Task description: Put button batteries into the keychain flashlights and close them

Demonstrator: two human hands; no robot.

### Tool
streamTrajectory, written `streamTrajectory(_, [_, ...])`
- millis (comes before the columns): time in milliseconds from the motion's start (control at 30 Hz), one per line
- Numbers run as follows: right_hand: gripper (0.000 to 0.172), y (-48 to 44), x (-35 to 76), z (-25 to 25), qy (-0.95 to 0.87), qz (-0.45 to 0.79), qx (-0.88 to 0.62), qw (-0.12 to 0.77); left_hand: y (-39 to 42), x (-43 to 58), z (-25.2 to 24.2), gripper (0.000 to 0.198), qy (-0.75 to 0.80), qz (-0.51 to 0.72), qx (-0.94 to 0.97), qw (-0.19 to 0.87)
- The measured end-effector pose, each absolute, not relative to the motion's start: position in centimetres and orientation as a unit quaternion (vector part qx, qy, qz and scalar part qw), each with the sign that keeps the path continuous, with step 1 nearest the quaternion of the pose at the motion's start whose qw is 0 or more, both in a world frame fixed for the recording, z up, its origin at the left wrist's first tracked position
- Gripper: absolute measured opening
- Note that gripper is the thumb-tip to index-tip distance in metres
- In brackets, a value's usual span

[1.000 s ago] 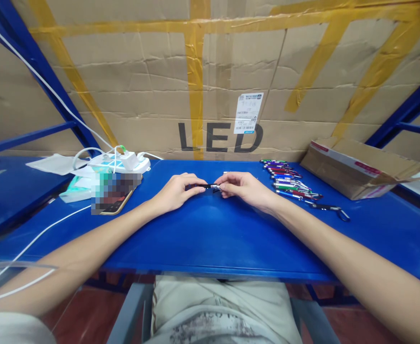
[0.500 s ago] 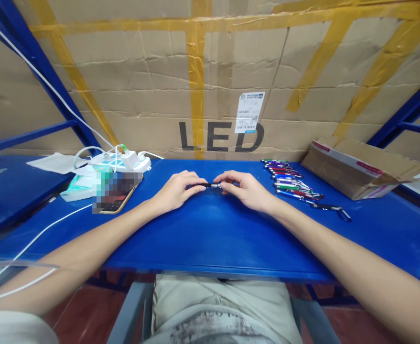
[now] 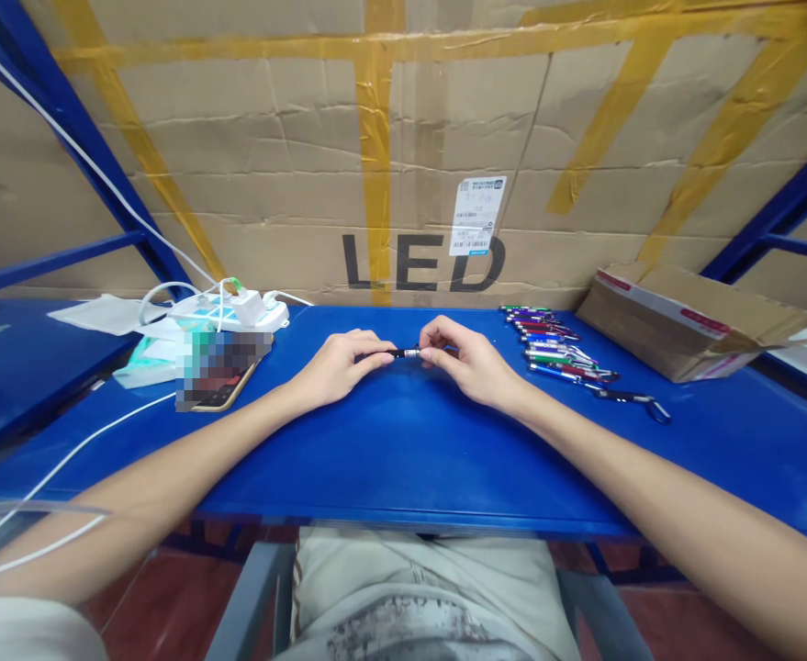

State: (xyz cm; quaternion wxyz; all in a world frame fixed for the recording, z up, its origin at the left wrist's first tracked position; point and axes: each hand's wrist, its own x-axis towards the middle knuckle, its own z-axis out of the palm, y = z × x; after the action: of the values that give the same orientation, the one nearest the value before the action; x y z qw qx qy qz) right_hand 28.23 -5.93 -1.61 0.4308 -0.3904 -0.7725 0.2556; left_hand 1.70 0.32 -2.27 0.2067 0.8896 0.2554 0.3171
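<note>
A slim black pen-like tube (image 3: pixel 407 353) with a pale label is held level between my hands, just above the blue tabletop. My left hand (image 3: pixel 343 367) pinches its left end between thumb and fingers. At the other end, my right hand (image 3: pixel 465 360) has thumb and index finger closed on the tip, the fingers arched; that tip is partly hidden by them. To the right lies a row of similar slim tubes (image 3: pixel 554 353) in several colours, some with metal clips. Nearest to me in that row is a black tube (image 3: pixel 623 397) with a dark carabiner (image 3: pixel 659 410).
An open cardboard box (image 3: pixel 671 321) stands at the back right. On the left are a phone (image 3: pixel 241 386), a white power strip (image 3: pixel 258 317) with cables, and a green-and-white packet (image 3: pixel 145 372). A large carton (image 3: pixel 272 165) marked LED walls off the back of the blue table (image 3: pixel 403 459).
My right hand's fingers have lifted and arched at the tube's right end. The left hand keeps its pinch in nearly the same place.
</note>
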Motion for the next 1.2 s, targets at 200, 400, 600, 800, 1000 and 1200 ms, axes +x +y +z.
streamTrajectory(200, [0.004, -6.0, 28.7, -1.2, -0.797, 0.197, -0.377, 0.428, 0.2, 1.8, -2.0, 0.041, 0.262, 0.322, 0.875, 0.25])
streamTrajectory(400, [0.01, -6.2, 29.1, -1.0, -0.84, 0.104, -0.354, 0.398, -0.1, 1.8, -1.7, 0.04, 0.255, 0.307, 0.88, 0.257])
streamTrajectory(600, [0.018, -6.0, 29.6, -1.2, -0.865, 0.064, -0.336, 0.369, -0.2, 1.8, -1.6, 0.037, 0.246, 0.285, 0.886, 0.272])
streamTrajectory(800, [0.024, -6.2, 29.7, -0.9, -0.875, 0.035, -0.333, 0.35, -0.5, 2.0, -1.5, 0.038, 0.246, 0.282, 0.883, 0.284])
streamTrajectory(1000, [0.013, -5.8, 29.6, -0.6, -0.836, 0.139, -0.346, 0.403, -0.9, 2.2, -1.3, 0.041, 0.237, 0.29, 0.887, 0.271])
streamTrajectory(1200, [0.013, -6.0, 29.7, -0.6, -0.811, 0.225, -0.392, 0.372, -1.0, 2.2, -1.4, 0.036, 0.228, 0.303, 0.894, 0.237])
